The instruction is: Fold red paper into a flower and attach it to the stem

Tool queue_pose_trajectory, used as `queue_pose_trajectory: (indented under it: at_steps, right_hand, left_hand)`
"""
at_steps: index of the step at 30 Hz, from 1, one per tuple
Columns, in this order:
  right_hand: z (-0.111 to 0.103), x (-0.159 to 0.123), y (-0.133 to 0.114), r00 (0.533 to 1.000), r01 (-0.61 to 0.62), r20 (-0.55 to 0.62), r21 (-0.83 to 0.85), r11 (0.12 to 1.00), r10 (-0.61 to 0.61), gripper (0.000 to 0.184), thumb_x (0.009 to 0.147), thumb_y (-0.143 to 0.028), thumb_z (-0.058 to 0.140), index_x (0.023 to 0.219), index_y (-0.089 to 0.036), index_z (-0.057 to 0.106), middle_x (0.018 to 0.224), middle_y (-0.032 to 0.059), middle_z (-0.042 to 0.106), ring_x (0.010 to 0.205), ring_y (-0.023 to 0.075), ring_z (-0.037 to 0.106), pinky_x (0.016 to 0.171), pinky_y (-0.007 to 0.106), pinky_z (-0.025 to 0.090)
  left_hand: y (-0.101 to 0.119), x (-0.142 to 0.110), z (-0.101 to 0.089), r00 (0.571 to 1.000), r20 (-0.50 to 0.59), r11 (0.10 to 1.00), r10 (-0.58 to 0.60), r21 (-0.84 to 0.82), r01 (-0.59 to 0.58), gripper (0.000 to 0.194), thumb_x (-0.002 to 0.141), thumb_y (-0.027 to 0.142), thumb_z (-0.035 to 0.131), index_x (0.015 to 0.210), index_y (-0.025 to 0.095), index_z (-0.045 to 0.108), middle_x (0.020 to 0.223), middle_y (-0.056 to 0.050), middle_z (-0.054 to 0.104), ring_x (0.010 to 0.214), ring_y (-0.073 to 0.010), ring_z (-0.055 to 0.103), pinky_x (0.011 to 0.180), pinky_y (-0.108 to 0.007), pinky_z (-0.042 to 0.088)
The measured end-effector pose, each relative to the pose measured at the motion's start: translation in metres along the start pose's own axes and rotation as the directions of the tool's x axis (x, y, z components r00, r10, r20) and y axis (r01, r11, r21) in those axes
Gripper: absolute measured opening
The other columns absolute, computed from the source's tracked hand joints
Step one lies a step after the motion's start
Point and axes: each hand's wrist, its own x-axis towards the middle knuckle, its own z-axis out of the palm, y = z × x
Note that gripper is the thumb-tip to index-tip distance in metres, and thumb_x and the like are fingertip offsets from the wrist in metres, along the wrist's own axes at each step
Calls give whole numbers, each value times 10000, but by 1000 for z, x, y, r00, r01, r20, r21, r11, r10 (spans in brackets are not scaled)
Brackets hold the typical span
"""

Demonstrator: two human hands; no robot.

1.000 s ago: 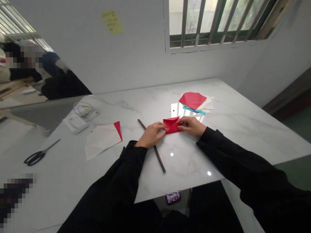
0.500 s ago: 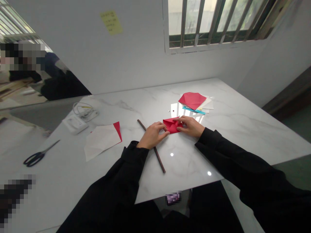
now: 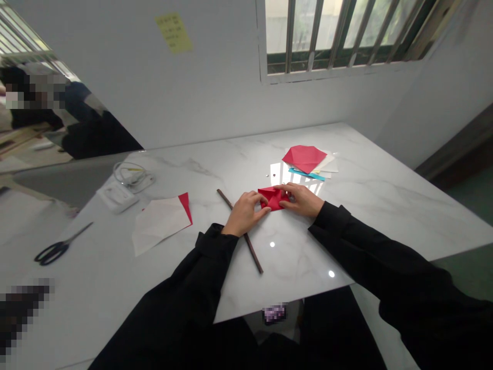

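A folded piece of red origami paper (image 3: pixel 273 199) lies on the marble table, pinched between both hands. My left hand (image 3: pixel 245 214) grips its left end, and my right hand (image 3: pixel 302 200) presses its right part with the fingers on top. A dark wooden stick (image 3: pixel 252 255) lies on the table, passing under my left hand's wrist area. Beyond the hands, a red paper sheet (image 3: pixel 304 158) rests on a small pile of coloured papers.
A creased white sheet with a red corner (image 3: pixel 159 224) lies left of the hands. Black-handled scissors (image 3: pixel 54 252), a white box (image 3: pixel 117 198) and a white cable (image 3: pixel 133 176) are further left. A mirror on the left wall reflects a person.
My left hand has moved right onto the red paper, so the hands are closer together. Less of the paper shows, and the view has shifted slightly.
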Motion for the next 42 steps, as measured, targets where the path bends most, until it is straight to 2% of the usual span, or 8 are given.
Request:
queue_pose_trajectory:
  at_steps: [3,10,19,23,31,35,38,42]
  right_hand:
    - [-1,0,1,1000,7,0,21,1000,-7,569,925,-196,760,1485,-233,665,1055,69,714,891,214,639,886,386,534]
    - [-2,1,1,998,29,51,-61,998,-26,395,955,-360,815,1331,-242,785,1099,115,695,1043,283,650,963,439,516]
    - [3,4,2,1000,14,23,-77,997,-12,283,1017,-286,720,1278,-240,818,1045,100,692,994,260,646,940,422,511]
    - [5,3,-1,1000,-10,-10,-68,998,9,283,984,-241,739,1256,-229,817,1051,102,699,990,259,662,932,409,526]
    - [6,4,-4,999,-29,-16,-64,998,28,299,970,-230,748,1259,-195,812,1077,119,700,949,245,670,912,402,552]
    - [-4,4,1,999,1,54,-58,998,2,330,948,-227,776,1276,-217,816,1091,115,706,955,244,670,907,407,559]
    - [-15,3,6,992,26,124,-18,1000,-23,382,921,-188,795,1300,-226,813,1180,125,714,963,236,681,892,393,569]
    - [-20,1,12,989,33,141,11,999,-35,412,908,-142,782,1308,-234,812,1227,131,720,1022,246,696,920,394,575]
  left_hand:
    - [0,0,-1,1000,-1,1000,5,-10,-5,73,944,262,781,946,249,710,1058,-34,743,1035,-257,660,1018,-458,520]
    - [0,0,0,1000,1,1000,11,-12,-11,73,955,257,765,989,249,702,1067,-29,759,1026,-256,664,1013,-457,527]
    - [3,0,7,998,-60,999,37,39,-35,373,1012,229,668,1378,289,629,1139,-42,737,1050,-255,670,1018,-449,535]
    - [5,2,8,998,-28,993,61,100,-57,239,1056,263,605,1264,275,723,1159,-68,720,1074,-275,641,1033,-467,542]
    - [7,4,11,995,-17,983,93,159,-90,247,1040,217,609,1232,246,762,1379,-98,699,1233,-293,619,1160,-509,512]
    - [4,5,11,994,8,983,108,145,-108,265,1049,214,594,1252,251,760,1406,-72,739,1320,-288,608,1227,-526,461]
    - [3,5,10,995,20,984,97,151,-99,276,1044,224,609,1273,253,761,1400,-67,755,1313,-290,612,1223,-522,461]
    - [8,7,8,997,17,986,74,148,-75,257,1049,254,617,1251,247,776,1380,-68,761,1278,-290,614,1200,-501,468]
